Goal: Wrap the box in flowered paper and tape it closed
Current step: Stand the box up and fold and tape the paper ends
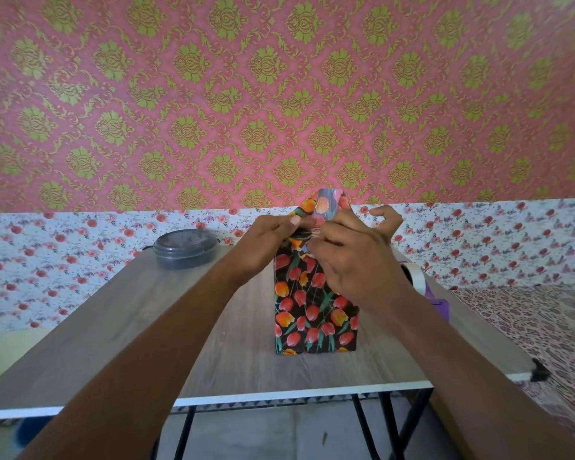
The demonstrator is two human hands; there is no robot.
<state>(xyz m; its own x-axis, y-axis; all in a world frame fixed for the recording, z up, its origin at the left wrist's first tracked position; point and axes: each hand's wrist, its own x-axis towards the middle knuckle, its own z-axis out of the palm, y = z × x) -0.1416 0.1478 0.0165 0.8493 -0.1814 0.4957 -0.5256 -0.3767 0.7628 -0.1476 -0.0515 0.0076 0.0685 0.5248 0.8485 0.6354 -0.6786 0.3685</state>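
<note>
Box (314,315) stands on end near the middle of the worktop (113,310), its long axis vertical and its open end pointing up. That puts the last unfinished end right under the hands. The tulip paper (294,293) already covers the sides down to the base.

At far left a dark lidded tub (185,249) sits near the back edge, well apart from the work. The left hand (273,242) comes in from the left with its fingers curled, and it pinches the gathered paper at the top, probably to keep the fold from springing open. Between the hands a flap (327,202) of paper sticks straight up, not yet folded down. The right hand (356,260) grips the same fold from the right, its forefinger and thumb hooked clear behind it; I cannot tell whether they carry tape. Just beyond the right wrist lie a white ring (416,277), perhaps the tape, and a purple thing (440,305), within easy reach for sealing
</note>
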